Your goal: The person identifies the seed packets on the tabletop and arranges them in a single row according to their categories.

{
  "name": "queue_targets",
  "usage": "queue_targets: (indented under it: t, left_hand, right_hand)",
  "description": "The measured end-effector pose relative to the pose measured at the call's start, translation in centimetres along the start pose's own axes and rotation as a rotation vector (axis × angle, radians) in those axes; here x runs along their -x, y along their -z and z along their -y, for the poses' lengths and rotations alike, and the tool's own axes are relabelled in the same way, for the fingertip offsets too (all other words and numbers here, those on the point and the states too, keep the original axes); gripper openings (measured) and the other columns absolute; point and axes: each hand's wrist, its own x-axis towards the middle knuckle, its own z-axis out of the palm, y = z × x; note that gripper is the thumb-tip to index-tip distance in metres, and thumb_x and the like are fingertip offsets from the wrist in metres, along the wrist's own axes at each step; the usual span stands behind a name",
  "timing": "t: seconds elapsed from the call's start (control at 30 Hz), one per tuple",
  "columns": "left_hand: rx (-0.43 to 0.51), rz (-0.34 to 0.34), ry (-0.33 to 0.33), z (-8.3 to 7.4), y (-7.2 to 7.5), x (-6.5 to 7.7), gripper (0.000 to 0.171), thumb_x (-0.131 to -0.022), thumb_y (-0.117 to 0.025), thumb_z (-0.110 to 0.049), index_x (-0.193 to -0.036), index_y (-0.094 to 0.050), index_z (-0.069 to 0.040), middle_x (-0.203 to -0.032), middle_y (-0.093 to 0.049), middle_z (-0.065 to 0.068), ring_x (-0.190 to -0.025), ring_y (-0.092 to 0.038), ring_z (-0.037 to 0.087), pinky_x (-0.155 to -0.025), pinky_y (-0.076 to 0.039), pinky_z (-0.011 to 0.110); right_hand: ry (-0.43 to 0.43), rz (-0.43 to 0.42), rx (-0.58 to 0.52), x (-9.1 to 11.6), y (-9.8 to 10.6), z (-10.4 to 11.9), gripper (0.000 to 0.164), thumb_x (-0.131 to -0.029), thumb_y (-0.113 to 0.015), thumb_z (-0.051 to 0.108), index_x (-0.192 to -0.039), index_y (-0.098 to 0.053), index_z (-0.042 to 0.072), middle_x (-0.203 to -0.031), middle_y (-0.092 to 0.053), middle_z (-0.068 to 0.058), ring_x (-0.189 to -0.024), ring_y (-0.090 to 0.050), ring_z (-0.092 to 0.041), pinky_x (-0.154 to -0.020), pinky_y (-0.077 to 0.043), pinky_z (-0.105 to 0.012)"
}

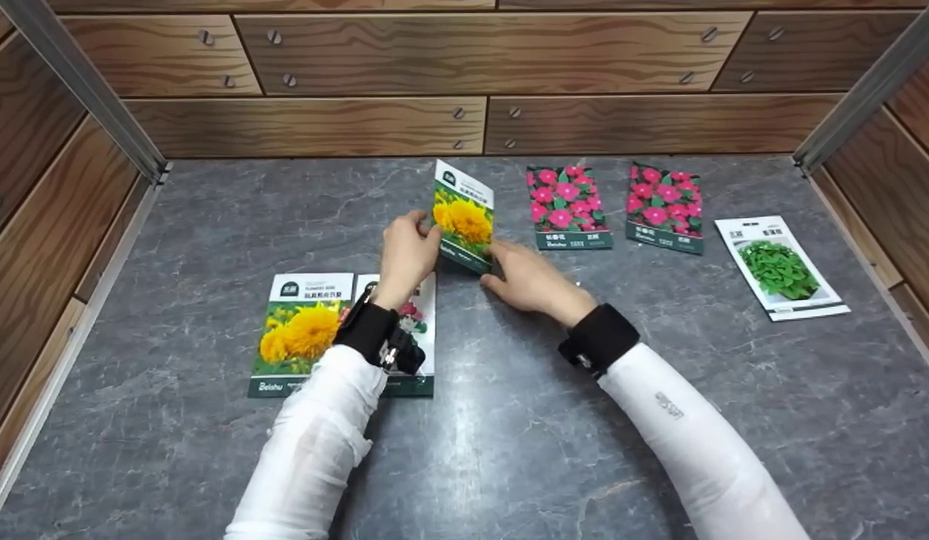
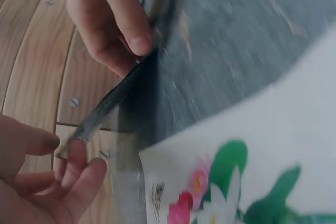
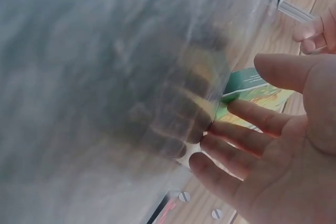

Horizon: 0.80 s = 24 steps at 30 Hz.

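A sunflower seed packet [image 1: 464,214], white at the top with yellow blooms, stands tilted up between my hands. My left hand [image 1: 409,249] pinches its left edge; in the left wrist view, the fingertips [image 2: 79,153] close on the packet's thin end. At its lower right edge is my right hand [image 1: 536,281], fingers extended and touching the packet. The thumb stands apart from the fingers in the right wrist view. Below my left wrist lie another sunflower packet [image 1: 303,337] and a pink-and-white flower packet [image 1: 423,352], side by side. The left forearm partly covers both.
Two pink flower packets [image 1: 568,206] [image 1: 665,204] lie at the back right. Farther right is a white packet with green leaves [image 1: 781,270]. Wood-patterned panels [image 1: 359,56] wall in the grey marbled tabletop [image 1: 509,450] at the back and sides.
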Motion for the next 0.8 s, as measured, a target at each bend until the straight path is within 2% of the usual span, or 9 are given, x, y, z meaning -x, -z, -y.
queue_targets:
  t: [0.07, 0.17, 0.23, 0.43, 0.5, 0.53, 0.63, 0.73, 0.8]
  left_hand:
    - [0.042, -0.017, -0.009, -0.1, -0.1, 0.2, 0.04, -0.109, -0.055, -0.015, -0.145, -0.06, 0.0, -0.12, -0.075, 0.019, -0.093, -0.071, 0.034, -0.083, -0.058, 0.036]
    - [0.108, -0.022, 0.002, -0.3, -0.1, 0.7, 0.036, -0.109, -0.056, -0.014, -0.143, -0.063, -0.004, -0.124, -0.073, 0.018, -0.088, -0.073, 0.031, -0.074, -0.061, 0.03]
    - [0.17, -0.032, 0.012, -0.4, -0.1, 1.1, 0.035, -0.109, -0.055, -0.012, -0.142, -0.063, -0.004, -0.127, -0.072, 0.019, -0.086, -0.074, 0.033, -0.071, -0.064, 0.031]
    - [0.362, -0.07, -0.015, -0.7, -0.1, 3.1, 0.033, -0.107, -0.057, -0.008, -0.138, -0.064, -0.002, -0.126, -0.07, 0.021, -0.099, -0.077, 0.034, -0.08, -0.068, 0.045]
    - [0.415, -0.067, -0.032, -0.8, -0.1, 3.9, 0.033, -0.106, -0.058, -0.008, -0.139, -0.064, -0.002, -0.124, -0.07, 0.021, -0.104, -0.078, 0.033, -0.08, -0.067, 0.047]
    - [0.44, -0.061, -0.041, -0.8, -0.2, 4.3, 0.034, -0.106, -0.058, -0.007, -0.139, -0.064, -0.002, -0.123, -0.07, 0.021, -0.104, -0.077, 0.033, -0.08, -0.067, 0.048]
    - [0.493, -0.046, -0.075, -0.9, -0.3, 5.5, 0.034, -0.106, -0.058, -0.007, -0.139, -0.063, -0.002, -0.121, -0.07, 0.022, -0.103, -0.078, 0.032, -0.079, -0.067, 0.05]
    - [0.521, -0.042, -0.105, -0.9, -0.4, 6.5, 0.033, -0.106, -0.059, -0.006, -0.138, -0.064, 0.0, -0.119, -0.07, 0.023, -0.098, -0.078, 0.031, -0.073, -0.068, 0.042]
    - [0.52, -0.034, -0.12, -0.9, -0.4, 7.1, 0.033, -0.106, -0.059, -0.006, -0.138, -0.063, 0.001, -0.119, -0.07, 0.024, -0.097, -0.078, 0.031, -0.071, -0.067, 0.035]
  right_hand:
    - [0.022, -0.004, -0.013, 0.2, 0.0, -0.1, 0.058, -0.107, -0.059, 0.028, -0.155, -0.046, -0.001, -0.166, -0.042, -0.025, -0.156, -0.04, -0.041, -0.133, -0.031, -0.054]
    - [0.041, -0.03, -0.045, 0.7, 0.3, -0.2, 0.056, -0.108, -0.058, 0.027, -0.155, -0.048, -0.002, -0.165, -0.043, -0.025, -0.155, -0.041, -0.043, -0.132, -0.032, -0.056]
    - [0.035, -0.074, -0.094, 1.1, 0.6, -0.3, 0.054, -0.107, -0.058, 0.026, -0.154, -0.049, -0.001, -0.162, -0.047, -0.026, -0.152, -0.045, -0.043, -0.13, -0.035, -0.057]
    - [-0.008, -0.333, -0.36, 2.9, 2.2, -0.9, 0.055, -0.106, -0.061, 0.018, -0.154, -0.047, -0.003, -0.146, -0.061, -0.028, -0.131, -0.063, -0.045, -0.113, -0.054, -0.055]
    - [-0.024, -0.417, -0.44, 3.6, 2.6, -1.0, 0.054, -0.105, -0.062, 0.015, -0.153, -0.048, -0.005, -0.137, -0.066, -0.03, -0.12, -0.069, -0.043, -0.103, -0.06, -0.047]
    - [-0.033, -0.449, -0.478, 3.9, 2.8, -1.0, 0.053, -0.105, -0.062, 0.014, -0.153, -0.049, -0.005, -0.132, -0.068, -0.029, -0.114, -0.071, -0.041, -0.097, -0.062, -0.042]
    - [-0.044, -0.498, -0.609, 4.7, 3.4, -0.9, 0.049, -0.106, -0.06, 0.012, -0.152, -0.051, -0.005, -0.12, -0.07, -0.028, -0.094, -0.074, -0.02, -0.083, -0.062, -0.028]
    - [-0.046, -0.49, -0.723, 5.7, 3.8, -0.7, 0.046, -0.108, -0.058, 0.011, -0.152, -0.051, -0.002, -0.116, -0.068, -0.021, -0.086, -0.068, -0.003, -0.083, -0.062, -0.023]
    - [-0.042, -0.484, -0.777, 6.3, 4.0, -0.5, 0.046, -0.107, -0.058, 0.009, -0.151, -0.051, -0.003, -0.111, -0.067, -0.014, -0.083, -0.068, 0.001, -0.083, -0.062, -0.023]
